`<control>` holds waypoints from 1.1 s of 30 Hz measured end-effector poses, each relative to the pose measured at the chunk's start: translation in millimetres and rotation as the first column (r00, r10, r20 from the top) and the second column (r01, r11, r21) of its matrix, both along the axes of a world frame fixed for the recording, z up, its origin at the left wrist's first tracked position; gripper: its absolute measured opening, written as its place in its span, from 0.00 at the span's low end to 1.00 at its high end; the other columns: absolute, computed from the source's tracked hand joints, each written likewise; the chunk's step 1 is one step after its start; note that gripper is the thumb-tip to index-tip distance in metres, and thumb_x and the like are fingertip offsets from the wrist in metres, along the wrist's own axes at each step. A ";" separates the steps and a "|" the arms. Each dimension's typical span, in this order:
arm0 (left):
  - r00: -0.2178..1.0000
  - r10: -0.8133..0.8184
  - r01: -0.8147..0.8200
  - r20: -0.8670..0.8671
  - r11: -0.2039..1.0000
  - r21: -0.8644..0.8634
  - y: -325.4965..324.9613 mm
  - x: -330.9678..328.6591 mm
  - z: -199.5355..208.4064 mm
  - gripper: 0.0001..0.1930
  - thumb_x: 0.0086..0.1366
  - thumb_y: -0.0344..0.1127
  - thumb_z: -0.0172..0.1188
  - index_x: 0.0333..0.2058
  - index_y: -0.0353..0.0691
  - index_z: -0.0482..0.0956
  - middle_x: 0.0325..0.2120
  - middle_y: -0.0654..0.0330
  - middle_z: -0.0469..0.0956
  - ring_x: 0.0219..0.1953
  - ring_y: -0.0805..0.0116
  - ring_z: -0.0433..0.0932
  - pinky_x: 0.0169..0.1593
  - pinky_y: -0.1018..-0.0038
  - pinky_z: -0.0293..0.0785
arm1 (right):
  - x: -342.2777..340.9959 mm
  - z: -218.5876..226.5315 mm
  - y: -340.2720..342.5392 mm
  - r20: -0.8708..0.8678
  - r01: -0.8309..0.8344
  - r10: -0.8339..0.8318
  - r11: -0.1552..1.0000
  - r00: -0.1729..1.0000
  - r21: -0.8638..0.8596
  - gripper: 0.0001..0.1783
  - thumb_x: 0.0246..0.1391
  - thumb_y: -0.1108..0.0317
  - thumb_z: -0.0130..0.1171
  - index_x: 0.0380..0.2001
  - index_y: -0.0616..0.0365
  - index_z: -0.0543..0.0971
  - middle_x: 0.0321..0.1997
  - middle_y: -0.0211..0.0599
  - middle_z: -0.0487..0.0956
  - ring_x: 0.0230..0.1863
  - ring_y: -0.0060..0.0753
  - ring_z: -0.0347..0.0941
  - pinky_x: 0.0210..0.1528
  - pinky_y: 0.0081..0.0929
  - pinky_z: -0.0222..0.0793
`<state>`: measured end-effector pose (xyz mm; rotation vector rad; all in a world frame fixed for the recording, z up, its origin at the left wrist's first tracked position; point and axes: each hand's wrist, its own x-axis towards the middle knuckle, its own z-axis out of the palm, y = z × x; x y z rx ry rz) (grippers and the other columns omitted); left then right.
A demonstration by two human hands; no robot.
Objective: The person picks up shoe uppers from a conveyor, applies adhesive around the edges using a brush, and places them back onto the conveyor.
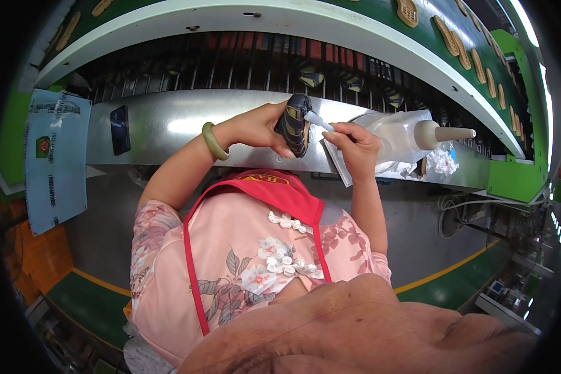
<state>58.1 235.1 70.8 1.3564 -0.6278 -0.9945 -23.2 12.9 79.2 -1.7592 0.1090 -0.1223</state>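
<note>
My left hand (255, 128) is closed around a dark navy sandal (291, 132) with cut-out straps, holding it upright above the metal bench. In my right hand (357, 148) a small white brush (318, 121) is pinched between thumb and fingers. Its tip reaches the edge of the sandal near the top; whether it touches cannot be made out. Just right of my right hand lies a translucent squeeze bottle (393, 137) on its side, its pale cone nozzle (449, 134) pointing right.
A dark phone (120, 129) lies on the metal bench (168, 121), left of my arm. Farther left hangs a blue printed sheet (57, 162). Behind the bench, sandals (311, 78) sit on a rack of bars. Tan soles (408, 12) lie on a green belt beyond. Crumpled white wrapping (442, 161) is at right.
</note>
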 end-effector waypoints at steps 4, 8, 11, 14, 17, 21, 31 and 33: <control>1.000 0.007 -0.008 -0.026 0.999 -0.047 4.8 -0.3 -2.9 0.36 0.41 0.21 0.69 0.51 0.40 0.64 0.37 0.62 0.75 0.40 0.70 0.75 0.41 0.73 0.74 | -1.6 0.5 1.8 0.018 0.035 -0.034 0.998 0.999 -0.054 0.08 0.40 0.78 0.67 0.28 0.64 0.82 0.26 0.31 0.80 0.28 0.16 0.73 0.31 0.14 0.68; 0.989 -0.021 0.015 -0.145 0.999 -0.043 9.9 1.4 -8.7 0.46 0.42 0.29 0.72 0.60 0.38 0.56 0.40 0.64 0.73 0.44 0.75 0.72 0.50 0.74 0.69 | -1.0 -3.0 -0.5 0.032 0.059 -0.056 0.993 0.998 -0.101 0.08 0.41 0.76 0.67 0.28 0.63 0.82 0.26 0.32 0.81 0.28 0.16 0.73 0.31 0.15 0.68; 0.988 0.029 -0.051 -0.151 0.988 -0.149 8.5 -1.2 -15.9 0.44 0.47 0.33 0.69 0.61 0.36 0.55 0.44 0.62 0.72 0.43 0.74 0.73 0.49 0.77 0.69 | 1.2 -7.0 -3.8 0.026 0.085 -0.082 0.987 0.996 -0.137 0.08 0.41 0.75 0.67 0.29 0.63 0.82 0.26 0.32 0.81 0.28 0.17 0.74 0.31 0.15 0.68; 0.977 0.110 -0.162 -0.185 0.942 -0.295 5.2 -3.7 -38.8 0.41 0.52 0.35 0.65 0.62 0.35 0.54 0.49 0.59 0.71 0.44 0.74 0.74 0.48 0.79 0.71 | 3.0 -9.3 -5.4 0.012 0.073 -0.072 0.987 0.997 -0.143 0.08 0.41 0.75 0.67 0.29 0.63 0.82 0.26 0.32 0.81 0.28 0.17 0.74 0.31 0.15 0.68; 0.945 0.158 -0.259 -0.287 0.897 -0.358 5.8 -3.8 -52.0 0.40 0.55 0.37 0.64 0.62 0.34 0.54 0.51 0.57 0.70 0.46 0.73 0.74 0.50 0.78 0.70 | 1.9 -10.1 -7.1 -0.024 0.053 -0.059 0.979 0.998 -0.199 0.08 0.41 0.75 0.67 0.29 0.63 0.82 0.26 0.31 0.81 0.28 0.16 0.73 0.31 0.14 0.68; 0.906 0.216 -0.355 -0.365 0.856 -0.375 5.2 -2.8 -54.0 0.37 0.58 0.38 0.61 0.62 0.34 0.54 0.51 0.55 0.71 0.48 0.71 0.74 0.51 0.76 0.71 | 0.8 -2.6 -1.9 -0.096 0.041 -0.057 0.985 0.994 -0.166 0.08 0.42 0.74 0.67 0.30 0.63 0.82 0.25 0.30 0.80 0.27 0.16 0.72 0.31 0.14 0.67; 0.807 0.370 -0.558 -0.461 0.735 -0.386 1.6 0.9 -50.4 0.33 0.61 0.35 0.57 0.62 0.35 0.54 0.50 0.55 0.72 0.48 0.70 0.74 0.51 0.73 0.71 | -4.7 -23.4 27.4 -0.140 0.110 -0.110 0.994 0.984 -0.011 0.09 0.49 0.70 0.62 0.33 0.65 0.81 0.22 0.30 0.78 0.25 0.16 0.73 0.30 0.14 0.67; 0.811 0.451 -0.574 -0.374 0.736 -0.359 3.3 2.7 -47.1 0.33 0.62 0.37 0.56 0.62 0.35 0.52 0.50 0.55 0.71 0.47 0.68 0.75 0.50 0.73 0.72 | -11.9 -27.5 28.3 -0.207 0.013 0.014 0.992 0.978 0.124 0.10 0.51 0.68 0.61 0.33 0.65 0.81 0.22 0.31 0.78 0.24 0.15 0.71 0.27 0.13 0.65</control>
